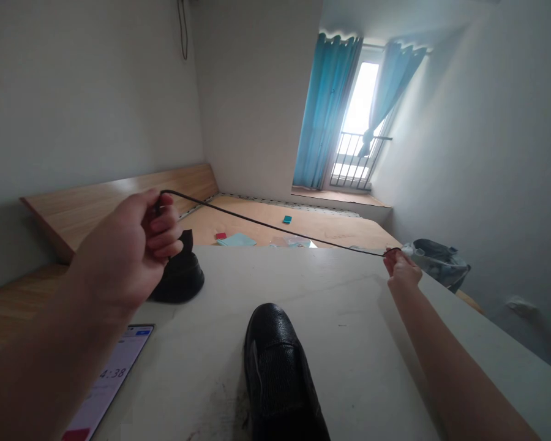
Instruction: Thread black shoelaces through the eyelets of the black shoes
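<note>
A dark shoelace (270,225) stretches nearly straight across the view, above the white table. At its left end, my left hand (142,236) is closed with the lace pinched between thumb and forefinger. My right hand (400,266), farther off to the right, grips the other end in its fingertips. Below the lace, a black leather shoe (278,367) rests on the table with its toe pointing away from me; its near part is cut off by the frame. Another black shoe (181,278) stands behind my left hand, which partly hides it.
The white table (349,343) has dark smudges beside the near shoe. A phone (114,380) lies at the left under my forearm. Beyond are a bed (349,229) with small items on it, a wooden headboard (188,184) and a bagged bin (441,263) at right.
</note>
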`<state>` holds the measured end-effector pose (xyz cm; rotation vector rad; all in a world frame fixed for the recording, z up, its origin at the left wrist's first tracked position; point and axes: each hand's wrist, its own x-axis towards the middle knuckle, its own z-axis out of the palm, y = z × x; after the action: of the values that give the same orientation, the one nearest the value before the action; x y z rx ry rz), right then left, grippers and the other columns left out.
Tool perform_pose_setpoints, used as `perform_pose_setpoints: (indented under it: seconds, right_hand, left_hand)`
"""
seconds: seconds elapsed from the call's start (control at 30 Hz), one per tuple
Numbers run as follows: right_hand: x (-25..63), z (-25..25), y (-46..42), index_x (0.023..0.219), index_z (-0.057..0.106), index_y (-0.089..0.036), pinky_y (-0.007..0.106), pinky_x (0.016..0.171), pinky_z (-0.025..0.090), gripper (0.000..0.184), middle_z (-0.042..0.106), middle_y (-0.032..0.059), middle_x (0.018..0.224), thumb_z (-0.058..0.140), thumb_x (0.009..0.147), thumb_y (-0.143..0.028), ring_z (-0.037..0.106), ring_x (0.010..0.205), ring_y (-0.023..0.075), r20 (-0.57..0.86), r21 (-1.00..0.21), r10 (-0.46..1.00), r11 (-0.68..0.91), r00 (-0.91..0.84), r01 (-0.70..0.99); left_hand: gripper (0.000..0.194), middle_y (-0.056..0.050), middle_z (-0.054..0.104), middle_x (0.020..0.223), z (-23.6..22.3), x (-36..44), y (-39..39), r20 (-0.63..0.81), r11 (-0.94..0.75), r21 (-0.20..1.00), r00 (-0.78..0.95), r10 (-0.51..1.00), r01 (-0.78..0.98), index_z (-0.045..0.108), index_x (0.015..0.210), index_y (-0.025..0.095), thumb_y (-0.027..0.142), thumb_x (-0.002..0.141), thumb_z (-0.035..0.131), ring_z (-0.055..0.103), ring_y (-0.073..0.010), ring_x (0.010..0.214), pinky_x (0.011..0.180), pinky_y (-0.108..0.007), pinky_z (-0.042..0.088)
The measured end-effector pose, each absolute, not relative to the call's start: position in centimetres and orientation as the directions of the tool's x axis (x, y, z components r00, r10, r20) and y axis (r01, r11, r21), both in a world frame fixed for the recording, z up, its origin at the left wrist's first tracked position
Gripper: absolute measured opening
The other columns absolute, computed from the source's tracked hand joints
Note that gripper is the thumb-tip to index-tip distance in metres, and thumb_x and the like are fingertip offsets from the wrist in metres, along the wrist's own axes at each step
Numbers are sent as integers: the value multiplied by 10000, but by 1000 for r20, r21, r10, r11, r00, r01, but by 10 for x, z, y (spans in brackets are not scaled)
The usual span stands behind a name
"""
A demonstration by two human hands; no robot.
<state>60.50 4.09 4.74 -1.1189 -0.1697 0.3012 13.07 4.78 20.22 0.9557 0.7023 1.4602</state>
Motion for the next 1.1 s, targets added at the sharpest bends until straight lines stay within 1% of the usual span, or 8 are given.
perform_pose_setpoints:
  seconds: [0.2, 0.3, 0.37, 0.47, 0.6, 0.73, 0.93, 1.1]
  right_hand:
    - [599, 57, 34, 1202, 539, -163, 429, 836, 512, 331, 566, 92, 1203, 551, 914, -326, 593, 1007, 221, -96, -943, 329, 273, 940, -192]
    - [581, 77, 39, 1191, 544, -160, 417, 819, 520, 321, 573, 89, 1185, 552, 915, -323, 599, 987, 214, -63, -954, 502, 224, 862, -200]
    - [561, 93, 42, 1155, 556, -152, 376, 761, 534, 292, 596, 78, 1119, 544, 919, -324, 614, 909, 187, -13, -961, 656, 200, 755, -191]
    - [516, 113, 38, 1025, 590, -141, 221, 532, 467, 204, 589, 5, 830, 537, 919, -307, 538, 606, 87, 68, -978, 855, 159, 515, -134]
    - [447, 117, 14, 896, 652, -148, 182, 388, 229, 247, 410, -65, 574, 618, 838, -386, 308, 448, 49, 63, -997, 988, 57, 144, 43]
    - [409, 105, -13, 787, 691, -123, 206, 399, 139, 327, 294, -85, 481, 633, 811, -444, 224, 447, 57, -55, -960, 994, -27, -94, 278]
    - [426, 100, -30, 901, 674, -142, 197, 418, 186, 264, 337, -79, 518, 565, 862, -379, 252, 472, 63, -228, -817, 936, -35, -268, 575]
    - [432, 93, -32, 798, 653, -129, 175, 429, 324, 168, 604, -11, 625, 597, 813, -286, 434, 453, 51, -435, -802, 796, -131, -421, 583]
  left_hand:
    - [217, 80, 374, 476, 191, 133, 58, 195, -183, 906, -8, 981, -380, 479, 789, 205, 4, 715, 447, 256, -64, 358, 331, -156, 158]
    - [175, 58, 430, 570, 178, 144, 53, 181, -145, 973, 205, 962, -182, 572, 829, 199, 105, 690, 522, 257, -53, 392, 360, -164, 158]
    - [131, 36, 459, 597, 167, 156, 42, 177, -246, 960, 389, 904, 136, 646, 781, 180, 214, 733, 528, 297, -63, 428, 391, -183, 205]
    - [193, -6, 621, 773, 150, 175, 18, 133, -543, 726, 688, 714, 423, 692, 784, 218, 242, 782, 501, 522, -141, 639, 560, -244, 374]
    - [233, -19, 676, 901, 133, 190, -6, 23, -732, 515, 846, 533, 447, 708, 839, 234, 206, 803, 479, 605, -202, 829, 748, -310, 430]
    - [251, -17, 668, 945, 123, 195, -8, 35, -757, 480, 853, 521, 442, 707, 844, 237, 193, 825, 460, 616, -198, 867, 772, -302, 443]
    - [235, -2, 665, 911, 113, 203, -4, 2, -710, 513, 826, 563, 482, 697, 866, 258, 209, 815, 474, 626, -200, 827, 731, -312, 449]
    - [238, 6, 649, 904, 108, 206, -4, -6, -700, 530, 827, 562, 479, 667, 905, 276, 191, 745, 512, 617, -197, 811, 713, -309, 441]
